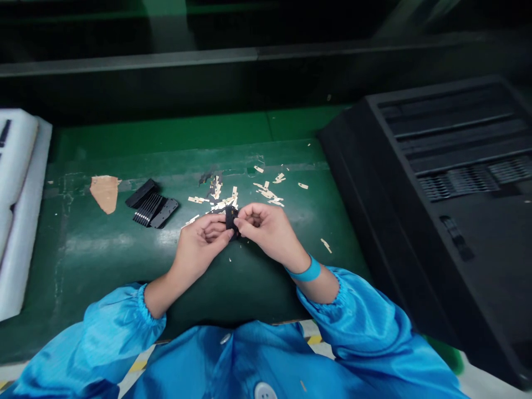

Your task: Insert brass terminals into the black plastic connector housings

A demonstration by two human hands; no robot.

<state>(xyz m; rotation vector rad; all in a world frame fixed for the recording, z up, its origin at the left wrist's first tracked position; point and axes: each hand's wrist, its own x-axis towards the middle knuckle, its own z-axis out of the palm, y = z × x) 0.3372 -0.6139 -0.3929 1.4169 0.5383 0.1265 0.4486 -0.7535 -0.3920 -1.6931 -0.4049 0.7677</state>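
Between my two hands is a small flat black part (231, 218), held upright over the green table. My left hand (203, 238) grips its left side between thumb and fingers. On its right face, the thumb and index finger of my right hand (266, 230) are pinched together; whether they hold a scrap or the part's edge is too small to tell. Just beyond my fingers lie scattered pale paper-like strips (268, 193), some with dark holes. To the left, a fanned stack of similar-looking black parts (153, 206) rests on the table.
A torn piece of brown cardboard (105, 193) lies at the left. White foam blocks (29, 210) stand at the left edge. A large black tray (424, 221) with rows of slots takes up the right side. A dark ledge (233, 83) runs behind the green table (120, 257).
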